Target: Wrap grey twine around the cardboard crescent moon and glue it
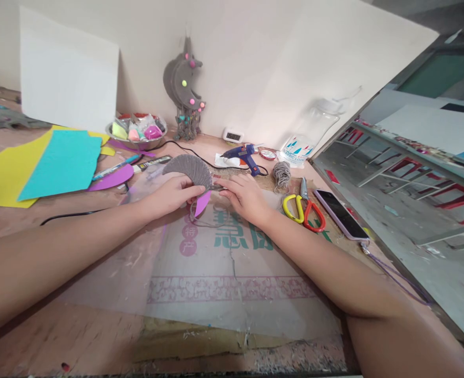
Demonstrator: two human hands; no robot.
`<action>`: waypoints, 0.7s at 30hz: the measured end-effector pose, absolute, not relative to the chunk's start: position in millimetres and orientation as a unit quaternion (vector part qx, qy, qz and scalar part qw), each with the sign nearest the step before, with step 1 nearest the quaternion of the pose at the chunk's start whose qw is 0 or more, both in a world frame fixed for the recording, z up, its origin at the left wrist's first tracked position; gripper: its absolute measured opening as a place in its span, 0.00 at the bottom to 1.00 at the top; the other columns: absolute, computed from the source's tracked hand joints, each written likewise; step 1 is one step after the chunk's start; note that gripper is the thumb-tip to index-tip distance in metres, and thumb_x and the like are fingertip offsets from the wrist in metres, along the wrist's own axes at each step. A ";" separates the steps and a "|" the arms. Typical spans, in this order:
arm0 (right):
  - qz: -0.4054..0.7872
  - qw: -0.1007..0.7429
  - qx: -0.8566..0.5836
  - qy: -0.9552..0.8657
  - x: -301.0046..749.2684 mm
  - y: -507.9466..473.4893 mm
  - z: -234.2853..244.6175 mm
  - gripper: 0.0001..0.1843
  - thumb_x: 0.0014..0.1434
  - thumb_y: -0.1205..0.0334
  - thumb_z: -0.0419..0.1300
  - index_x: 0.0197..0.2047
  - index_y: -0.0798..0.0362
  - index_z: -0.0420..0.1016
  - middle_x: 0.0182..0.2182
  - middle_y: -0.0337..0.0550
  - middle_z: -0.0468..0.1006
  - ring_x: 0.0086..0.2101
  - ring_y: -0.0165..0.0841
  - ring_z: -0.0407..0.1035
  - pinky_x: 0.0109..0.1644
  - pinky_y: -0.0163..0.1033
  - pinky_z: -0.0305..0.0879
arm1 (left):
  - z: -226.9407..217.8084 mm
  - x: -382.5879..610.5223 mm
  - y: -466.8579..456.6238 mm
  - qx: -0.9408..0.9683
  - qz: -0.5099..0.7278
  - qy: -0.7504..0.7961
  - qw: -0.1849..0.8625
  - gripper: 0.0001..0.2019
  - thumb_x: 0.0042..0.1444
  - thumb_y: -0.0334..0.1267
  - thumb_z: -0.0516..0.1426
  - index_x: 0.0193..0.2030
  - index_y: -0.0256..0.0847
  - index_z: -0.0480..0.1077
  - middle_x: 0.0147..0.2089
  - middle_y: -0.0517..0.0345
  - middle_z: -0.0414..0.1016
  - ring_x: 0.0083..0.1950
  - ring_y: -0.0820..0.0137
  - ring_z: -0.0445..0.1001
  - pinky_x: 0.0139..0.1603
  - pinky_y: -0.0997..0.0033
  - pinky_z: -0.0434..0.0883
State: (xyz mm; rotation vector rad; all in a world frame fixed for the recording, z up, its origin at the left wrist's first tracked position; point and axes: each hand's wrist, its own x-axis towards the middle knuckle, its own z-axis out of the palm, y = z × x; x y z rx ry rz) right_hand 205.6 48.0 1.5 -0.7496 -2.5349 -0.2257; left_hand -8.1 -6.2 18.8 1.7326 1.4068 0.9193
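Note:
My left hand is closed on a crescent wound with grey yarn, its thumb pressed on the lower side. A bare purple tip of the crescent sticks out below the thumb. Close to its right edge, my right hand has thumb and fingers pinched on grey yarn beside the wound part. A loose loop of the same yarn hangs under the purple tip. Both hands are above a translucent printed sheet on the table. A grey yarn ball lies right of my right hand.
Scissors with yellow and red handles and a phone lie to the right. Behind are a blue glue gun, a small clock and a bowl of clay. Coloured sheets lie left; a finished moon ornament hangs on the wall.

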 end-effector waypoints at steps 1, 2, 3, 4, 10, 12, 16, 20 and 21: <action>-0.079 0.243 -0.276 -0.927 205.6 48.1 1.6 0.20 0.67 0.55 0.46 0.53 0.53 0.71 0.36 0.47 0.75 0.37 0.36 0.64 0.42 0.42 0.56 | 18.6 -7.9 -6.3 0.666 0.360 0.542 0.364 0.15 0.53 0.45 0.54 0.20 0.39 0.65 0.21 0.61 0.65 0.26 0.72 0.65 0.26 0.73 0.62; -0.076 0.245 -0.277 -0.926 205.6 48.3 1.7 0.20 0.67 0.55 0.46 0.54 0.53 0.71 0.37 0.47 0.76 0.37 0.36 0.64 0.42 0.42 0.57 | 18.3 -7.7 -6.4 0.663 0.363 0.543 0.366 0.15 0.53 0.45 0.54 0.20 0.39 0.65 0.22 0.61 0.66 0.26 0.72 0.65 0.26 0.73 0.62; -0.073 0.247 -0.278 -0.925 205.6 48.5 1.6 0.20 0.67 0.55 0.47 0.54 0.53 0.70 0.37 0.47 0.76 0.37 0.36 0.64 0.43 0.42 0.57 | 18.2 -7.6 -6.3 0.660 0.366 0.548 0.361 0.15 0.52 0.45 0.54 0.19 0.39 0.65 0.22 0.61 0.66 0.26 0.72 0.66 0.26 0.73 0.62; -0.072 0.249 -0.278 -0.925 205.6 48.7 1.5 0.20 0.67 0.55 0.47 0.55 0.53 0.70 0.37 0.47 0.76 0.37 0.36 0.64 0.43 0.42 0.57 | 18.1 -7.7 -6.1 0.660 0.365 0.555 0.351 0.16 0.52 0.46 0.55 0.19 0.39 0.65 0.22 0.60 0.67 0.26 0.72 0.66 0.26 0.73 0.62; -0.079 0.244 -0.273 -0.927 205.1 48.4 0.4 0.20 0.66 0.54 0.47 0.55 0.53 0.70 0.37 0.47 0.76 0.37 0.36 0.64 0.42 0.42 0.57 | 18.8 -8.6 -5.6 0.668 0.361 0.550 0.348 0.16 0.52 0.45 0.55 0.19 0.39 0.66 0.22 0.61 0.67 0.26 0.72 0.66 0.27 0.72 0.62; -0.074 0.243 -0.269 -0.929 205.3 48.6 -0.1 0.20 0.67 0.54 0.47 0.55 0.53 0.70 0.37 0.47 0.76 0.37 0.36 0.64 0.42 0.42 0.56 | 19.1 -8.5 -6.3 0.671 0.360 0.544 0.353 0.15 0.52 0.45 0.55 0.19 0.39 0.66 0.22 0.61 0.66 0.26 0.73 0.65 0.27 0.73 0.62; -0.073 0.239 -0.260 -0.933 206.2 49.8 -0.9 0.20 0.67 0.54 0.47 0.55 0.52 0.70 0.37 0.47 0.76 0.37 0.36 0.64 0.42 0.41 0.56 | 19.5 -7.9 -7.6 0.665 0.363 0.531 0.380 0.15 0.53 0.43 0.54 0.20 0.38 0.65 0.22 0.62 0.65 0.25 0.73 0.64 0.27 0.73 0.61; -0.081 0.236 -0.260 -0.933 206.2 50.1 -0.5 0.20 0.67 0.54 0.47 0.54 0.53 0.70 0.37 0.47 0.75 0.37 0.36 0.64 0.42 0.41 0.56 | 19.7 -8.9 -6.5 0.673 0.353 0.530 0.376 0.15 0.53 0.44 0.54 0.20 0.38 0.65 0.22 0.61 0.65 0.26 0.73 0.64 0.27 0.73 0.61; -0.082 0.236 -0.260 -0.933 206.1 50.0 -0.3 0.20 0.67 0.54 0.47 0.54 0.53 0.70 0.37 0.47 0.75 0.37 0.36 0.64 0.42 0.41 0.56 | 19.8 -9.2 -5.9 0.676 0.350 0.531 0.373 0.15 0.53 0.44 0.54 0.20 0.38 0.65 0.22 0.61 0.65 0.26 0.73 0.64 0.27 0.73 0.61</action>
